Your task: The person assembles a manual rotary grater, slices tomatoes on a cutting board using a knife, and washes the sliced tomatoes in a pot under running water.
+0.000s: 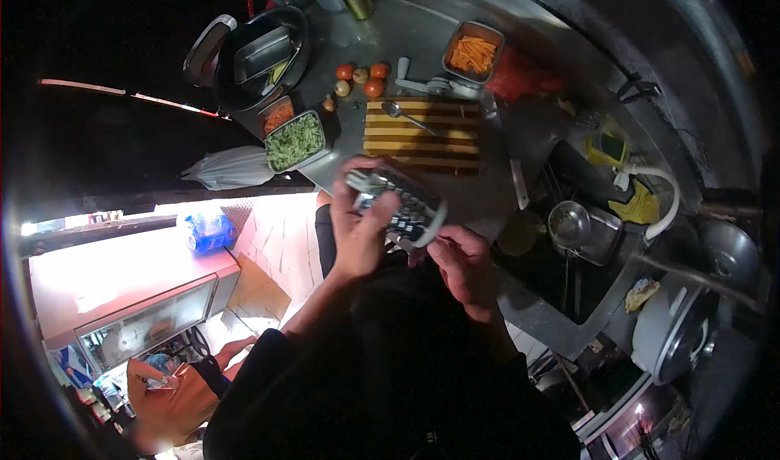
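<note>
My left hand (pixel 361 237) is wrapped round a metal box grater (pixel 409 210) with a pale rim, held tilted in front of my body. At the rim end, the curled fingers of my right hand (pixel 465 267) close on the grater's edge; its fingertips are partly hidden. Beyond the grater, a striped wooden cutting board (pixel 382 145) lies on the steel counter, with a metal spoon (pixel 395 111) on it. To the left stand a tray of shredded green vegetable (pixel 294 142) and a smaller tray of shredded orange vegetable (pixel 278 116).
Tomatoes (pixel 374 87) and onions (pixel 342 88) lie behind the board, near a tray of orange strips (pixel 473 54). A knife (pixel 518 185) lies right of the board. Farther right is a sink holding a metal pan (pixel 601 237). Another person (pixel 175 399) is at lower left.
</note>
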A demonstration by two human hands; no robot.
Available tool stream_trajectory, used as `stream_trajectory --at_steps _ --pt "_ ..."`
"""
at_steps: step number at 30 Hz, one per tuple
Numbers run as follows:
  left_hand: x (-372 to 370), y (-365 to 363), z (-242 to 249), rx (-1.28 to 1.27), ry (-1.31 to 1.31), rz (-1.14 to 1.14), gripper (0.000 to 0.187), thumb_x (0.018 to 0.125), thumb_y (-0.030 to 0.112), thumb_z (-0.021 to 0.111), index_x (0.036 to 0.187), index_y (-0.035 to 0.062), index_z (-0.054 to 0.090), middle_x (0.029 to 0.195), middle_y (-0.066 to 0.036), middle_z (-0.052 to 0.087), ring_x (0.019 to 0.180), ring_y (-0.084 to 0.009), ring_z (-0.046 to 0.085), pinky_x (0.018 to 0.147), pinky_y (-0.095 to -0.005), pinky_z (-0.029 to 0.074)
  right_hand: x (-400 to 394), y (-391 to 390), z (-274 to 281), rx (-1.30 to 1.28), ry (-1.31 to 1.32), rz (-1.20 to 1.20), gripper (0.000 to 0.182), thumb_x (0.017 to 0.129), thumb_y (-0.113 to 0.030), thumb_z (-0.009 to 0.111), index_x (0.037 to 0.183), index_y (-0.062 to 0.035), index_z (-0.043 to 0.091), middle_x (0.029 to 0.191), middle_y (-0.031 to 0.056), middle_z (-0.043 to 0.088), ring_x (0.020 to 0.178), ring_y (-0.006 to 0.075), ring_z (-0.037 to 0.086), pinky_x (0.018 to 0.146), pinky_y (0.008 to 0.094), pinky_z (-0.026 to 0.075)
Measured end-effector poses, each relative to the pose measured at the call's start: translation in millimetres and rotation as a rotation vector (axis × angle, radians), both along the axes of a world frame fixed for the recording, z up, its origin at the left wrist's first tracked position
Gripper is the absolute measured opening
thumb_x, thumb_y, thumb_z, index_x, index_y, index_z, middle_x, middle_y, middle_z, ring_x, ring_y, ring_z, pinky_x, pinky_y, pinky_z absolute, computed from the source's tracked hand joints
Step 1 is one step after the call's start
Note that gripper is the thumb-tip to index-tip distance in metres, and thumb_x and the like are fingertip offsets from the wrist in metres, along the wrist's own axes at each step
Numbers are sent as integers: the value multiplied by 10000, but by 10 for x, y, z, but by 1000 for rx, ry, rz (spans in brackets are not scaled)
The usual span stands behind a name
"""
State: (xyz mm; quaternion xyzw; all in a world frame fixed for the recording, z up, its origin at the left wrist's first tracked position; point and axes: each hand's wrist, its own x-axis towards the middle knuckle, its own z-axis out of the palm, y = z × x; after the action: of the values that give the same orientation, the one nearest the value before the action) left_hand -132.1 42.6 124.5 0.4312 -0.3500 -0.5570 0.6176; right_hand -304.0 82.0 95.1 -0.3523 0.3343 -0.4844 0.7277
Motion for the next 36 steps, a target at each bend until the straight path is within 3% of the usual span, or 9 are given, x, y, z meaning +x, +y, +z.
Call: stream_trajectory --at_steps 5,7,10,14,17,20,24,29,36 --pt "472 -99 29 -39 35 262 493 969 377 641 1328 84 472 1209 -149 585 1105 -341 664 912 -467 576 -228 -142 -895 241 -80 -61 273 1008 -171 603 1225 -8 636 1198 120 681 1125 198 644 826 355 579" --pt "730 -129 -88 39 53 309 472 1006 442 558 1322 93 521 1220 -145 642 1132 -311 662 969 -455 553 -191 -195 -1202 98 74 190 391 980 -184 648 1334 -31 585 1342 115 602 1266 214 565 902 366 567" --pt "815 -82 -196 170 229 416 428 995 335 610 1312 74 492 1196 -150 624 1119 -339 660 946 -470 559 3 -306 -1276 96 -164 538 647 920 -162 712 1505 -69 452 1558 109 422 1391 218 467 934 346 562" --pt "781 5 -486 263 281 434 381 1012 314 585 1297 76 498 1211 -157 630 1120 -346 658 972 -483 551 206 -593 -1164 -96 -33 795 817 885 -90 734 1596 -135 332 1661 67 303 1419 163 408 930 270 553" --pt "629 56 -598 309 172 459 391 1030 371 561 1280 71 549 1178 -134 656 1113 -324 668 987 -469 547 233 -727 -1130 -135 2 865 857 872 -136 773 1606 -151 331 1652 61 339 1103 95 601 798 232 537" --pt "501 112 -675 287 143 438 389 1024 348 565 1290 69 514 1174 -144 640 1098 -330 670 968 -471 556 172 -733 -1126 -12 138 940 875 854 -108 792 1603 -151 341 1467 87 548 789 63 595 700 243 526" --pt "424 29 -719 265 109 412 439 1021 382 565 1327 78 481 1236 -160 603 1096 -341 666 950 -486 567 150 -771 -1134 3 220 973 812 852 -121 813 1559 -125 413 1126 20 639 653 27 490 588 238 462" --pt "360 21 -836 206 54 431 484 1000 406 589 1335 80 463 1207 -163 592 1092 -351 663 947 -485 565 249 -615 -1303 32 42 782 607 887 -176 800 1424 -64 541 1070 -24 616 635 20 466 520 216 409" --pt "376 -12 -748 228 11 414 475 1005 387 575 1344 80 447 1211 -169 587 1105 -356 659 954 -496 554 369 -387 -1449 88 -56 621 502 919 -192 772 1365 -44 594 1284 66 636 1079 132 613 887 327 545"
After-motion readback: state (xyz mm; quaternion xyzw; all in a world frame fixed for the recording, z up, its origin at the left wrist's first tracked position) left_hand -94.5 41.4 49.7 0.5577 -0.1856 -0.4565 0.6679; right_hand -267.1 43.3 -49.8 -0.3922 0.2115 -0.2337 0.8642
